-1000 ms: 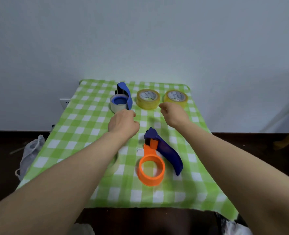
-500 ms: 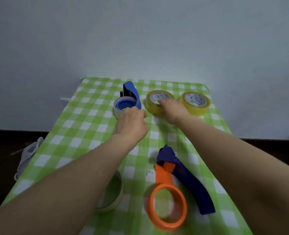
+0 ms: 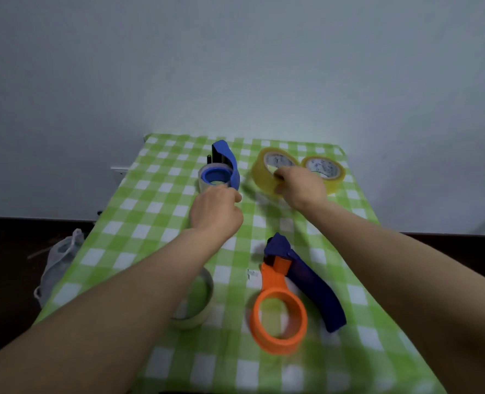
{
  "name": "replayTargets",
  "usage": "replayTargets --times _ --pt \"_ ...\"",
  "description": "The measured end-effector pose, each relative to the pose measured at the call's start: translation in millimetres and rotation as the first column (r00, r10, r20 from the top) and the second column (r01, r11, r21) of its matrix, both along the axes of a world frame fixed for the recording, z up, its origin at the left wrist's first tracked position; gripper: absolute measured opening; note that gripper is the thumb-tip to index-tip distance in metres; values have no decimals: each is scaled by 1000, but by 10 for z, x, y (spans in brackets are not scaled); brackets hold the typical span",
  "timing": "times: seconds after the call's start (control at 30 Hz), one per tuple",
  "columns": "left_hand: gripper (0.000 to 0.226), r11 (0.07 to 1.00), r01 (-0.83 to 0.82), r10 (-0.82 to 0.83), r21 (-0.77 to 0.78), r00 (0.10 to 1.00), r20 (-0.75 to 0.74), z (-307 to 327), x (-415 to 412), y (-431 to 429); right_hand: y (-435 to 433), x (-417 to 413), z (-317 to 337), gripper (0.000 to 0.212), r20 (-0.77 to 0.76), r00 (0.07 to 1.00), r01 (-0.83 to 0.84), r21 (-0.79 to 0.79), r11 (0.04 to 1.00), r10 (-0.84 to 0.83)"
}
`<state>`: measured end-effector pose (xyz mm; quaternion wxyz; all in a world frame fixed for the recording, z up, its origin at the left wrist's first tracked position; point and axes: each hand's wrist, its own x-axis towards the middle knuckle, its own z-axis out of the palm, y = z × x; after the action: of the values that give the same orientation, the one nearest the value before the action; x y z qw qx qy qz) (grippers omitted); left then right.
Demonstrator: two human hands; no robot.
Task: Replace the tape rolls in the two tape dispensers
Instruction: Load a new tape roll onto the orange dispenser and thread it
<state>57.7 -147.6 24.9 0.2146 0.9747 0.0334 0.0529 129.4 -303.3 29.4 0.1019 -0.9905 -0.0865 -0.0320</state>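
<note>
My right hand grips a yellow tape roll and holds it tilted up off the cloth. A second yellow tape roll lies flat just to its right. My left hand is curled, its fingertips touching the front of the blue dispenser, which has a pale, nearly spent roll on its blue hub. The orange-and-blue dispenser lies near me with its orange ring empty. A nearly used-up pale roll lies under my left forearm, partly hidden.
Everything rests on a table with a green-and-white checked cloth against a pale wall. A white plastic bag sits on the dark floor to the left. A wall socket shows by the table's far left corner.
My right hand has closed on the left yellow roll and tipped it up. My left hand has reached further, up to the blue dispenser. The view has moved closer.
</note>
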Motion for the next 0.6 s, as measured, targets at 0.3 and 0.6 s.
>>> replayTargets --times 0.3,0.6 --pt "38 963 -89 69 -253 994 -86 171 -698 -142 -182 -905 474 41 21 1000 2 358 934 -11" --pt "33 913 -131 82 -387 987 -141 19 -1396 -219 -270 -1906 535 42 72 993 -107 278 955 90"
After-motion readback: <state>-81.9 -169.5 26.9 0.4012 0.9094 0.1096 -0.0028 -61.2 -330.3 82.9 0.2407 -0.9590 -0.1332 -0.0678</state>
